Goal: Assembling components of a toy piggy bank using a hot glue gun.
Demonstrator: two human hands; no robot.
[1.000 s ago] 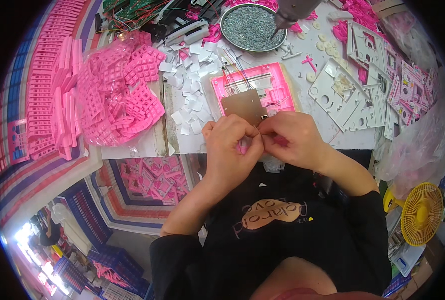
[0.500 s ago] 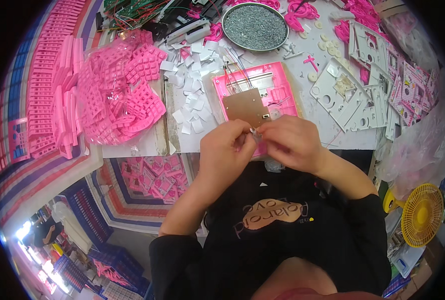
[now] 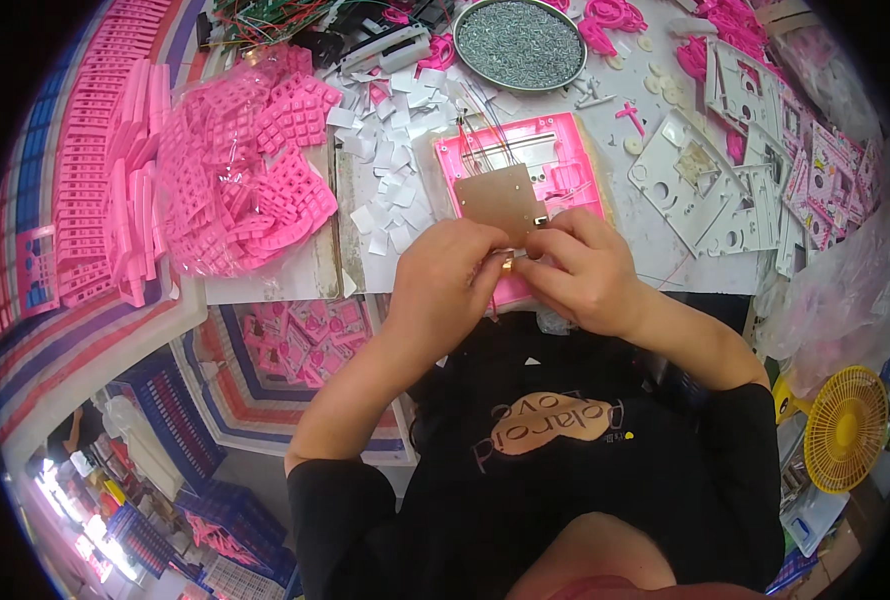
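A pink plastic housing (image 3: 575, 140) lies at the table's near edge with its inside facing up. Over it sits a tan circuit board (image 3: 497, 203), and thin wires (image 3: 475, 135) rise from behind the board. My left hand (image 3: 447, 265) and my right hand (image 3: 583, 272) meet at the board's near edge, both closed in a pinch. Between the fingertips shows a tiny gold-coloured glint (image 3: 508, 266); what the fingers hold is mostly hidden. Left of the housing are scattered small white squares (image 3: 397, 195).
A round tray (image 3: 462, 62) of small screws stands at the back. Bagged pink keypads (image 3: 235, 180) lie on the left. White plastic panels (image 3: 685, 180) and patterned cards (image 3: 825, 180) are on the right. Below right is a yellow fan (image 3: 845, 430); below left, a lined bin (image 3: 265, 400) of pink pieces.
Both hands remain together and have come slightly closer to the board's edge. A pale bit between the fingertips has given way to a gold glint. The whole view has shifted a little.
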